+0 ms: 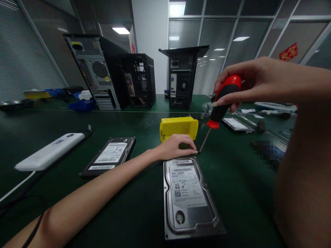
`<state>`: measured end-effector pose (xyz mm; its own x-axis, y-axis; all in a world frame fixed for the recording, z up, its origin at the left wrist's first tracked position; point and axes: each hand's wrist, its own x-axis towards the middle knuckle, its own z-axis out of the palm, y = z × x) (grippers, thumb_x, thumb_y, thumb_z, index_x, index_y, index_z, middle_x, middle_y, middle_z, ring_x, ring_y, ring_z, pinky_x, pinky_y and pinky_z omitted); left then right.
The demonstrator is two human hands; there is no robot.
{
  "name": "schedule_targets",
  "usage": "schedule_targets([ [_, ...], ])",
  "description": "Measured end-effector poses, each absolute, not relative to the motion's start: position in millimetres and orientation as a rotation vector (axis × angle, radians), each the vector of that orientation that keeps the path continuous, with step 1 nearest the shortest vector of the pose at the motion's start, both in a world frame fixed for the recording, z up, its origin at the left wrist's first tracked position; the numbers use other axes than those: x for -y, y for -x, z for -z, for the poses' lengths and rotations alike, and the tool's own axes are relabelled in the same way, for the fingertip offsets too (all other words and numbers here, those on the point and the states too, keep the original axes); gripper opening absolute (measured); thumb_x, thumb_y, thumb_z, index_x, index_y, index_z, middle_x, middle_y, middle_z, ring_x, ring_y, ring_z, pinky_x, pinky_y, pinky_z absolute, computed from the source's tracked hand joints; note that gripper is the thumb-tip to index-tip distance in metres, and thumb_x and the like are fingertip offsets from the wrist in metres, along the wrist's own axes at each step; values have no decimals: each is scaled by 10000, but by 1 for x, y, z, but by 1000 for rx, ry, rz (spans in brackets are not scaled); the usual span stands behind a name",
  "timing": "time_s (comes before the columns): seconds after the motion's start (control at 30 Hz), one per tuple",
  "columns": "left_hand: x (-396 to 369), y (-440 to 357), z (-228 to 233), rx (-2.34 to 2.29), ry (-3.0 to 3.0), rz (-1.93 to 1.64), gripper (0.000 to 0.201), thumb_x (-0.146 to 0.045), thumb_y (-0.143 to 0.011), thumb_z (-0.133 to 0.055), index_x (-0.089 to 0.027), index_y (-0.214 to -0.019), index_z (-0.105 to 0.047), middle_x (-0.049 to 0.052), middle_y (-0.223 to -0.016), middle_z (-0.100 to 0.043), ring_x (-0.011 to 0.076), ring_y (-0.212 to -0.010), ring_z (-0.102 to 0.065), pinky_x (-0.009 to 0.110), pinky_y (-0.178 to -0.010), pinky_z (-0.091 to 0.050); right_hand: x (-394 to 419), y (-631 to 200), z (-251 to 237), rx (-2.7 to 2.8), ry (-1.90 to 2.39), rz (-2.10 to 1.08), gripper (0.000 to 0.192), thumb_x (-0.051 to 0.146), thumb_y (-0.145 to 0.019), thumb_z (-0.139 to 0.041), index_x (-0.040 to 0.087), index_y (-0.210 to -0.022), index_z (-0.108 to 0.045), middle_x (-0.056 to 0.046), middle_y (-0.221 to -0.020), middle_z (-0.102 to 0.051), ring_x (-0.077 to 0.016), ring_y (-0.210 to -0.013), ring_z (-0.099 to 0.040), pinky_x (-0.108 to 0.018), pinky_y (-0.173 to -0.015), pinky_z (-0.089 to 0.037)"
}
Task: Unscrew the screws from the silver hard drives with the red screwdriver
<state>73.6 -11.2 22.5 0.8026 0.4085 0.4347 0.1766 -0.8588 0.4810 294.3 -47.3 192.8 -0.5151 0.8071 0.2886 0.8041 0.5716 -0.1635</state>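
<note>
Green matting is covering the desk (134, 206) I am working at, dark and smooth, running back to a second desk surface beyond a pale seam line. Glass partition walls with blinds are closing off the room behind, and ceiling lights are reflecting in them. Three black computer towers are standing at the far side: one tilted with its rear panel facing me (94, 70), an open one (139, 79) beside it, and a third (182, 77) apart to the right.

A yellow plastic bin (178, 127) is sitting just behind my left hand; I cannot tell what is lying inside it. A blue tray (81, 105) is resting near the leftmost tower, contents also hidden from me.

My left hand (176, 146) is resting palm down at the far edge of the hard drive (187, 198) lying label-up right in front of me, fingertips pressing at its top right corner; that grip is closing on nothing. My right hand (248, 81) is holding a red and black screwdriver (222, 101), its grip wrapping the handle top, the shaft slanting down so the tip is meeting the drive's corner just beside my left fingertips.

A second hard drive (111, 155) is lying to the left, and a white power bank (49, 151) with a cable further left. Another drive (236, 124) is lying behind the screwdriver.
</note>
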Motion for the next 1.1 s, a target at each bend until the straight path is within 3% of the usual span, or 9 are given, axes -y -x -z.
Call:
schedule_targets([
  [0.2, 5, -74, -18, -540, -2655, -616, 150, -221, -828, -592, -166, -938, -678, 53, -944, -651, 165, -905, -584, 305, -840, -425, 46, -297, -194, 2474, 1373, 76, 483, 577, -692, -592, 247, -1044, -614, -12, -883, -650, -144, -708, -624, -256, -550, -487],
  [0.4, -4, -85, -19, -367, -2722, -419, 170, -186, -841, -571, -169, -963, -689, 60, -989, -654, 156, -911, -597, 268, -821, -432, 47, -295, -191, 2465, 1376, 73, 514, 605, -666, -593, 206, -989, -614, 7, -760, -658, -116, -615, -621, -231, -501, -496],
  [1.1, -2, -82, -17, -356, -3156, -509, 190, -257, -879, -522, -192, -903, -699, 37, -931, -665, 170, -864, -582, 288, -768, -381, 48, -287, -191, 2502, 1342, -10, 459, 567, -666, -624, 216, -961, -618, -3, -751, -656, -126, -594, -635, -191, -435, -493],
])
